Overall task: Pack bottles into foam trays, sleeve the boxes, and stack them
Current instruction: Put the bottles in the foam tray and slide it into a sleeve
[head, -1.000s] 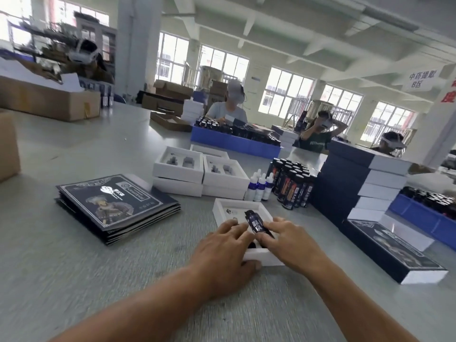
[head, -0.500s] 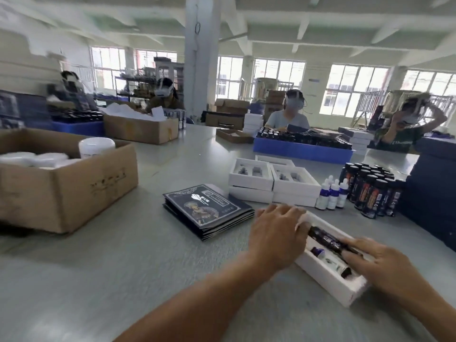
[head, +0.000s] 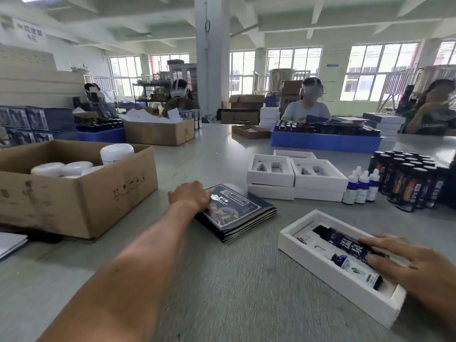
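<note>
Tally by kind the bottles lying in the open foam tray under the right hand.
Dark labelled bottle: 1
White dropper bottle with blue collar: 1
Total: 2, both lying flat in the foam tray, with the right hand resting on them.

Just left of my left hand [head: 190, 196] I see an open cardboard box [head: 81, 193] holding white jars [head: 117, 153], one standing above the rim. Well beyond the hand, across the grey table [head: 217, 149], a second carton [head: 158, 133] holds loose white paper. A white pillar [head: 212, 58] rises behind it, and seated people in headsets [head: 306, 109] are farther off.
</note>
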`<state>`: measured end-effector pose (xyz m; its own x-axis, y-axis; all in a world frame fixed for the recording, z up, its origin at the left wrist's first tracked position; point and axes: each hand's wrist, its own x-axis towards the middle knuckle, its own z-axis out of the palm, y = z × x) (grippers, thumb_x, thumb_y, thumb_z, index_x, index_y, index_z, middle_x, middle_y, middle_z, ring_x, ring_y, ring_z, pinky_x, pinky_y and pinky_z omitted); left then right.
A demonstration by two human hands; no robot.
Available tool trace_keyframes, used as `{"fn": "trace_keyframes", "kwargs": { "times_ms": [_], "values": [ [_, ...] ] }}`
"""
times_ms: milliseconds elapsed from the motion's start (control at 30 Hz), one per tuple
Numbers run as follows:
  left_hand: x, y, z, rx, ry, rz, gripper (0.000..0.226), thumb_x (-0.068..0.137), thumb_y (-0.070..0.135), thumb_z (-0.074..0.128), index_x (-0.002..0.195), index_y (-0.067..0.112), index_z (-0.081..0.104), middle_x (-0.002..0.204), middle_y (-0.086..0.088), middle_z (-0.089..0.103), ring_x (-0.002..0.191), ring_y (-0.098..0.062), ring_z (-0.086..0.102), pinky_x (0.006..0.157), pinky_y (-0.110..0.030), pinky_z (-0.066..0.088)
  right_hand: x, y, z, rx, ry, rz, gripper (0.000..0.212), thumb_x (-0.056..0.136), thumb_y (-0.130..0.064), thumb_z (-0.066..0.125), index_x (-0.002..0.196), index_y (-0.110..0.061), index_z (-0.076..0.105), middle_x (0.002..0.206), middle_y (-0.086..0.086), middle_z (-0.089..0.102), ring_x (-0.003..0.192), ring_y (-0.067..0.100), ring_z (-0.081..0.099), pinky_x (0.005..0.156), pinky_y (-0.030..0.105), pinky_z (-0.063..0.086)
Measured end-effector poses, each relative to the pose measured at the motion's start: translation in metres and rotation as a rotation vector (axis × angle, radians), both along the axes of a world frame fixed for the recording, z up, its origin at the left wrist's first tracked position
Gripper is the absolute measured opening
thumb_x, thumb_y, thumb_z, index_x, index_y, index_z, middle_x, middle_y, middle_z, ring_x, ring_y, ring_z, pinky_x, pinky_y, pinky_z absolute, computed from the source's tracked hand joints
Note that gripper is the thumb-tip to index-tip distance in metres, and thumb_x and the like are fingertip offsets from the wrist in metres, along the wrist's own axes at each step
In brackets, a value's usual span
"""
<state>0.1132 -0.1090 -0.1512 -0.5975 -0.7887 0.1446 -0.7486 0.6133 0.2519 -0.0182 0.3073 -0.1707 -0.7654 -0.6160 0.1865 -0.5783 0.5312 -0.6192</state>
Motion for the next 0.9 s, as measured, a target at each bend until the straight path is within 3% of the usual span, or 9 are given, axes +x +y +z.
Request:
{"fn": "trace_keyframes", "kwargs": {
  "times_ms": [167, 300, 400, 500, 600, 667, 767, 833, 900],
  "values": [
    [0.007, 0.004, -0.004, -0.228, 0.196, -0.040, 0.048, 0.090, 0.052, 0.059, 0.120, 0.015, 0.064, 0.115, -0.010, 0.066, 0.113, -0.031, 0.054, 0.091, -0.042, 0.043, 0.033, 0.008, 0.008, 0.004, 0.011, 0.017, 0.038, 0.068, -0.058, 0.064, 0.100, -0.077, 0.057, 0.129, -0.018, 0.057, 0.115, 0.016, 0.055, 0.104, 0.044, 0.041],
    [0.015, 0.017, 0.009, -0.266, 0.415, -0.153, 0.052, 0.086, 0.050, 0.067, 0.121, 0.012, 0.064, 0.117, -0.010, 0.064, 0.107, -0.028, 0.055, 0.090, -0.041, 0.046, 0.033, 0.005, 0.017, 0.053, -0.034, 0.009, 0.035, 0.067, -0.059, 0.064, 0.101, -0.066, 0.060, 0.124, -0.018, 0.057, 0.097, 0.003, 0.057, 0.078, 0.020, 0.041],
    [0.019, 0.044, 0.010, -0.241, 0.494, -0.278, 0.047, 0.085, 0.048, 0.070, 0.118, 0.014, 0.066, 0.111, -0.003, 0.061, 0.090, -0.018, 0.057, 0.081, -0.034, 0.049, 0.030, 0.007, 0.021, 0.130, -0.019, -0.001, 0.035, 0.076, -0.054, 0.067, 0.109, -0.056, 0.058, 0.122, -0.012, 0.061, 0.089, -0.003, 0.057, 0.071, 0.012, 0.038],
    [0.017, 0.077, 0.003, -0.201, 0.532, -0.353, 0.042, 0.086, 0.047, 0.070, 0.115, 0.018, 0.068, 0.108, 0.004, 0.057, 0.081, -0.012, 0.055, 0.074, -0.029, 0.050, 0.025, 0.017, 0.024, 0.175, 0.041, -0.087, 0.070, 0.069, -0.061, 0.066, 0.132, -0.032, 0.059, 0.124, -0.002, 0.066, 0.094, 0.003, 0.062, 0.077, 0.019, 0.046],
    [0.015, 0.107, 0.000, -0.110, 0.597, -0.402, 0.039, 0.088, 0.044, 0.068, 0.117, 0.018, 0.067, 0.111, 0.006, 0.056, 0.086, -0.014, 0.058, 0.080, -0.036, 0.056, 0.018, 0.039, 0.026, 0.233, 0.097, -0.304, 0.106, 0.055, -0.077, 0.062, 0.141, -0.016, 0.052, 0.136, 0.008, 0.062, 0.113, 0.025, 0.061, 0.090, 0.036, 0.048],
    [0.016, 0.127, -0.002, -0.130, 0.637, -0.467, 0.037, 0.090, 0.045, 0.065, 0.118, 0.020, 0.066, 0.113, 0.008, 0.055, 0.090, -0.015, 0.060, 0.080, -0.039, 0.056, 0.014, 0.058, 0.031, 0.269, 0.047, -0.434, 0.107, 0.047, -0.087, 0.058, 0.124, -0.013, 0.062, 0.116, 0.009, 0.070, 0.101, 0.027, 0.064, 0.078, 0.033, 0.048],
    [0.018, 0.160, -0.003, -0.211, 0.776, -0.609, 0.031, 0.091, 0.043, 0.064, 0.113, 0.021, 0.067, 0.110, 0.011, 0.058, 0.088, -0.011, 0.059, 0.072, -0.030, 0.054, 0.009, 0.086, 0.034, 0.303, -0.018, -0.522, 0.082, 0.040, -0.092, 0.047, 0.065, -0.015, 0.063, 0.057, -0.003, 0.063, 0.060, 0.019, 0.061, 0.052, 0.027, 0.036],
    [0.016, 0.180, 0.001, -0.157, 0.899, -0.644, 0.029, 0.090, 0.045, 0.064, 0.108, 0.024, 0.068, 0.107, 0.015, 0.056, 0.089, -0.006, 0.057, 0.073, -0.025, 0.052, 0.008, 0.096, 0.031, 0.277, -0.032, -0.548, 0.076, 0.045, -0.091, 0.049, 0.053, -0.016, 0.057, 0.041, -0.006, 0.055, 0.050, 0.017, 0.056, 0.048, 0.026, 0.032],
    [0.011, 0.196, 0.008, -0.011, 1.043, -0.642, 0.024, 0.089, 0.044, 0.066, 0.104, 0.025, 0.068, 0.104, 0.014, 0.057, 0.091, -0.004, 0.058, 0.078, -0.027, 0.053, 0.007, 0.100, 0.027, 0.250, -0.017, -0.570, 0.073, 0.056, -0.087, 0.055, 0.052, -0.014, 0.060, 0.041, -0.006, 0.057, 0.049, 0.016, 0.058, 0.047, 0.026, 0.032]
  ]
}}
